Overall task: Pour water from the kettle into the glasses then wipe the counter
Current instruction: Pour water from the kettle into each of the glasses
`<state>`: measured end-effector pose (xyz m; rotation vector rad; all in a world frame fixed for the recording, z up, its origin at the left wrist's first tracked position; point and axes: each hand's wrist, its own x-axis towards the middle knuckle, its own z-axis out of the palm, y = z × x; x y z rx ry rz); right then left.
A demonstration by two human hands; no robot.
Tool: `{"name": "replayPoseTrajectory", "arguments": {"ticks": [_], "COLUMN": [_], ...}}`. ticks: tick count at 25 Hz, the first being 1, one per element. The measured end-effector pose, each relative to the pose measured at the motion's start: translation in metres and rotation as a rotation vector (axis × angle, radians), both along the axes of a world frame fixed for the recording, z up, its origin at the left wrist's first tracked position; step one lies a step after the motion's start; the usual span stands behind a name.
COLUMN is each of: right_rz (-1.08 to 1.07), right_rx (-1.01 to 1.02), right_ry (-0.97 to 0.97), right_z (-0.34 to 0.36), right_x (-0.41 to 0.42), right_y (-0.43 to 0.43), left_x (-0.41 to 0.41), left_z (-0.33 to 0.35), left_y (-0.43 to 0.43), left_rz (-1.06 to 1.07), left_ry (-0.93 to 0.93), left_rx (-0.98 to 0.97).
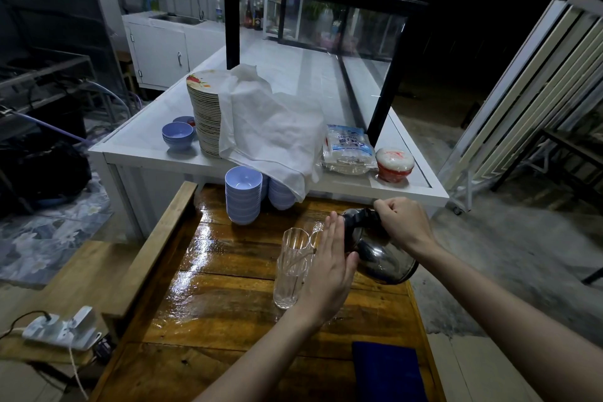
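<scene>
Kettle (pixel 381 258) is tilting just beside the glasses (pixel 292 271), over the wet desk (pixel 212 303). My right hand (pixel 404 222) is clamping its top handle; my left hand (pixel 329 268), fingers flat, is bracing its side. I am judging it heavy, slick metal, perhaps hot; the glasses look fragile.

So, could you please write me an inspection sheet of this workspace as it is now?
Surface: wooden counter, glossy and wet on its left part.
Job's things: kettle tilted toward glasses; blue cloth lies at near edge.
Clutter: stacked bowls at far end.
Grippers: right hand grips kettle handle; left hand flat at kettle's side.
Cables: power strip with cord on left bench.
Surroundings: white table with plates partly under white cloth; sink behind.
</scene>
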<state>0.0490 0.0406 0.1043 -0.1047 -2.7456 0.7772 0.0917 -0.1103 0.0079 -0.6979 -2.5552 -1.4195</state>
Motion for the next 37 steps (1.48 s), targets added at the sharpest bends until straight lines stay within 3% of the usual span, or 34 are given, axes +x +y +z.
{"name": "replayPoseTrajectory", "arguments": {"ticks": [15,24,28,32,37], "right_rz": [-0.054,-0.374,-0.48,-0.509,-0.447], "right_rx": [-0.051,-0.525,-0.638,-0.622,-0.436], "right_ry": [-0.032,-0.118,-0.084,-0.063,-0.081], "right_z": [-0.005,-0.033,-0.041,-0.042,-0.04], "right_x": [0.002,0.028,0.035,0.027,0.006], "right_y": [0.0,0.024,0.035,0.045,0.048], "left_x": [-0.006,-0.016,-0.025,-0.04,-0.054], "left_z": [-0.006,0.011,0.016,0.016,0.007], "left_y": [-0.001,0.014,0.028,0.038,0.048], "left_rz": [-0.003,-0.09,-0.146,-0.21,-0.205], "left_ry": [0.006,0.125,0.151,0.131,-0.028], "left_rx": [-0.016,-0.144,-0.174,-0.228,-0.224]}}
